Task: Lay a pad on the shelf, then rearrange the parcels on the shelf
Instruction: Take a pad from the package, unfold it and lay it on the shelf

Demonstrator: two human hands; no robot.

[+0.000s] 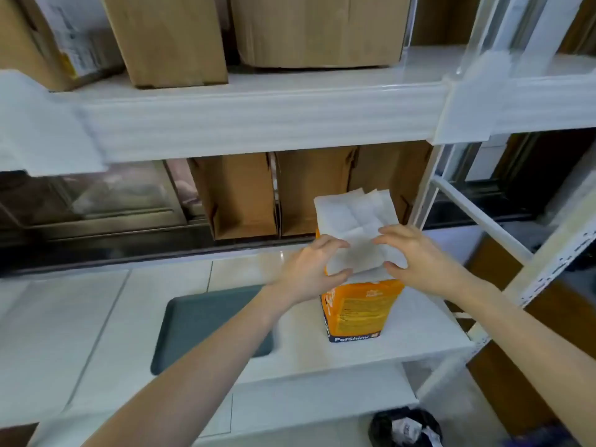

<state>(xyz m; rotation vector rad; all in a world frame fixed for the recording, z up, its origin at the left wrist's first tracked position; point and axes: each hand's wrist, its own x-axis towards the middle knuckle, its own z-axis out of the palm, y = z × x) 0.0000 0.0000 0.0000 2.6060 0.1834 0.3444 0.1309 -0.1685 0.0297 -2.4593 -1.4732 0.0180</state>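
A folded white pad [353, 217] sticks up out of an orange pack [358, 312] that stands on the white lower shelf [419, 343]. My left hand [314, 269] grips the pad's left lower edge and my right hand [419, 256] grips its right lower edge, over the top of the pack. Brown cardboard parcels [238, 195] stand at the back of this shelf. More parcels [167, 37] sit on the upper shelf [258, 124]. Another white pad [35, 124] hangs over the upper shelf's left front edge.
A dark green tray [200, 321] lies on the lower shelf left of the pack. White shelf posts [477, 208] run at the right. A black bag [403, 427] sits on the floor below. A dark glass-fronted area [96, 204] lies behind the shelf at left.
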